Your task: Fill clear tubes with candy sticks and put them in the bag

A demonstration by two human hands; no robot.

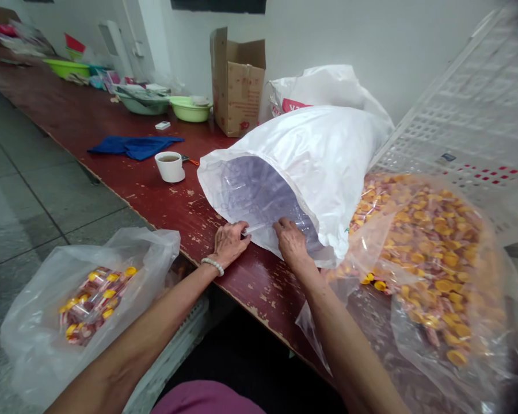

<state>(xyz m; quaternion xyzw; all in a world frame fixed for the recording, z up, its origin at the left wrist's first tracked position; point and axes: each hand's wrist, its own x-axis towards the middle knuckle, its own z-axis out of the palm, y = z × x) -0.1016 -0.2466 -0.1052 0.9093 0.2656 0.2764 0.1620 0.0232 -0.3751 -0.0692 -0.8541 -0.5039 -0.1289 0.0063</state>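
A large white sack [323, 144] lies on its side, its open mouth facing me, with many clear plastic tubes [263, 195] inside. At the lower lip of the mouth, my left hand [231, 244], a beaded bracelet on its wrist, is closed with what looks like a clear tube between thumb and fingers. My right hand [291, 238] reaches just inside the mouth, fingers bent down among the tubes; their tips are hidden. To the right, a clear bag [449, 259] is full of small yellow-capped pieces. A bag [151, 253] at lower left holds several yellow-capped tubes [97, 299].
On the worn red table [198, 213] stand a white cup [170, 168] of brown liquid, a blue cloth [136, 146], green basins [190, 109] and a cardboard box [239, 86]. A white plastic crate [461, 138] leans at the right. The table's front edge runs before me.
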